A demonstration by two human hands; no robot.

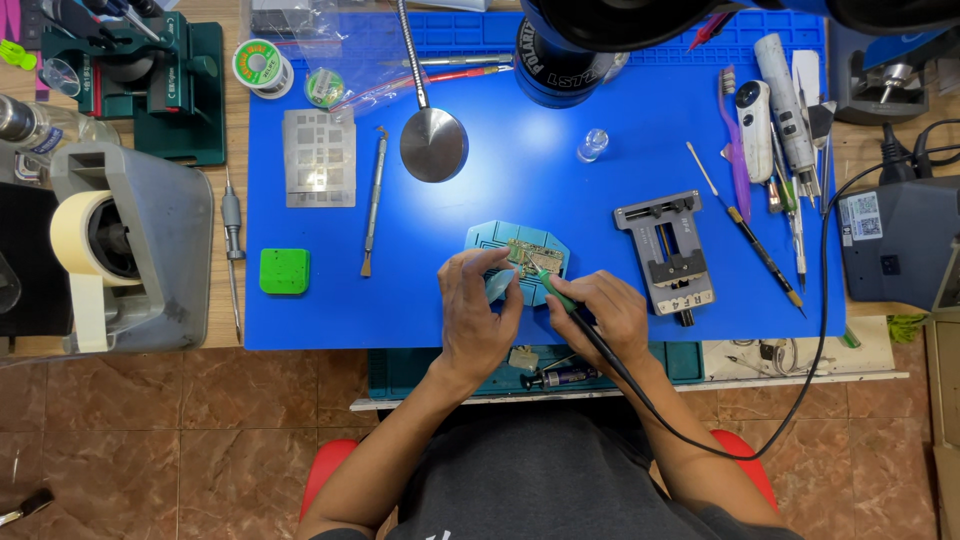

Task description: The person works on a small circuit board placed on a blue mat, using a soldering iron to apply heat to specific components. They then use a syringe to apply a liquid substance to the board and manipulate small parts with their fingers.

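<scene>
A small circuit board (527,253) lies on a light blue holder plate (490,238) in the middle of the blue work mat (400,300). My right hand (605,315) grips a soldering iron (556,291) with a green collar and black cable, its tip touching the board. My left hand (475,315) rests on the plate's front left edge, with a pale teal piece under its fingers.
On the mat lie a grey metal clamp jig (668,255), a stencil plate (319,158), a round metal disc on a gooseneck (433,143), a spudger (374,200), a green square pad (284,271) and several hand tools (785,110) at right. A tape dispenser (110,245) stands left.
</scene>
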